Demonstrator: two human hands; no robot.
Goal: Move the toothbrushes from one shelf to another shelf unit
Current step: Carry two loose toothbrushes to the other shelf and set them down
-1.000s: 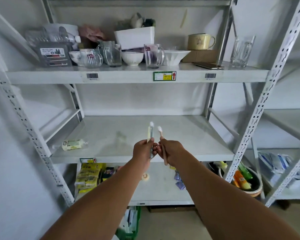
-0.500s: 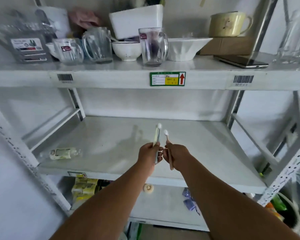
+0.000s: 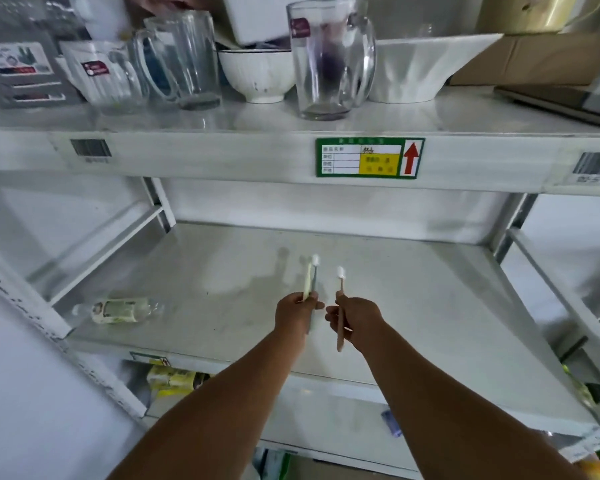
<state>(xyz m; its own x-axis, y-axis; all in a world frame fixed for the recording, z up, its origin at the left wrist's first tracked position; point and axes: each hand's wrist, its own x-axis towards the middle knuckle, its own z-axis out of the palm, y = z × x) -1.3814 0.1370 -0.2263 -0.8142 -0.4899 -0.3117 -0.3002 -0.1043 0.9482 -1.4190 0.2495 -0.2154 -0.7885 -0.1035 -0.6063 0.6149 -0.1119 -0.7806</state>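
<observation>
We hold our left hand (image 3: 297, 311) closed around a pale yellow-green toothbrush (image 3: 309, 277), possibly two pressed together, though we cannot tell for certain. Our right hand (image 3: 355, 320) has its fingers clamped on a tan toothbrush (image 3: 340, 306). Both brushes stand nearly upright, bristles up, side by side and just apart, above the near middle of the middle shelf (image 3: 413, 306).

That shelf is mostly bare. Only a small clear bottle (image 3: 118, 310) lies on its side far to the left, well apart from our hands.

We judge the set-down to be the risky part. Let go while upright, the thin brushes would tip and could roll toward the near edge (image 3: 326, 374) and drop to the cluttered shelf below. If the left hand does carry two, opening it all at once could scatter them. The hands are close together, so one brush could knock the other as we lower them. Lifting too high risks the upper shelf's lip, where a glass mug (image 3: 329, 60) stands near the edge.
</observation>
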